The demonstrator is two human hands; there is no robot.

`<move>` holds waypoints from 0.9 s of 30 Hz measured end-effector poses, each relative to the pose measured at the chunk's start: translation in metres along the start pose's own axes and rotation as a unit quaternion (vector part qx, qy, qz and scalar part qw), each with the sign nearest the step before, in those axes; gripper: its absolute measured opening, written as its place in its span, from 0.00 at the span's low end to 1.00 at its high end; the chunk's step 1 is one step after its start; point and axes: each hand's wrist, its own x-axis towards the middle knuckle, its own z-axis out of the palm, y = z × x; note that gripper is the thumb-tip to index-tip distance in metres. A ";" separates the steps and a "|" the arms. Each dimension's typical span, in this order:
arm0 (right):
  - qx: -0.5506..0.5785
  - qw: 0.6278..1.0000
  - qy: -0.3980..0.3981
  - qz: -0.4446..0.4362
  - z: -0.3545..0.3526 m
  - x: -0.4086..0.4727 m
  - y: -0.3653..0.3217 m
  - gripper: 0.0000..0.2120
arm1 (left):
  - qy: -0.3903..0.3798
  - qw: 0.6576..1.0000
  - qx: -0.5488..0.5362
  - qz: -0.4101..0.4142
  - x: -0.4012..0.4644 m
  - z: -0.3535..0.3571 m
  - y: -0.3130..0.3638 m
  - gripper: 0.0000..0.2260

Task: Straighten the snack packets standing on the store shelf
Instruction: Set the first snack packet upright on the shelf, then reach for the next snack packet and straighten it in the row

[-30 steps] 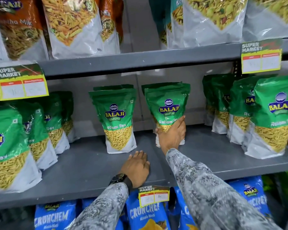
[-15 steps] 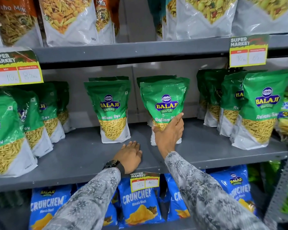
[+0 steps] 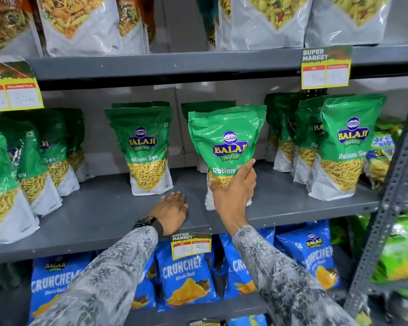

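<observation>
Green Balaji Ratlami Sev packets stand in rows on the grey middle shelf (image 3: 104, 215). My right hand (image 3: 233, 196) grips the lower front of the centre packet (image 3: 224, 142), which stands near the shelf's front and leans slightly left. Another green packet (image 3: 205, 109) stands behind it, mostly hidden. To its left a further packet (image 3: 144, 149) stands upright, apart from both hands. My left hand (image 3: 172, 212), with a black watch on the wrist, lies flat on the shelf between the two packets, holding nothing.
More green packets stand at the far left (image 3: 0, 184) and at the right (image 3: 346, 147). Price tags (image 3: 325, 67) hang from the shelf edges. Larger packets fill the shelf above; blue Crunchem bags (image 3: 186, 274) sit below. A perforated metal upright (image 3: 393, 196) runs down the right.
My right hand has drawn the centre packet forward toward the shelf's front edge. My left hand stays flat on the shelf. The camera has moved closer and a little right.
</observation>
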 end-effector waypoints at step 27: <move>-0.030 0.989 0.052 -0.135 -0.017 -0.024 -0.041 0.58 | 0.135 0.990 -0.048 -0.014 -0.048 -0.017 -0.036 0.25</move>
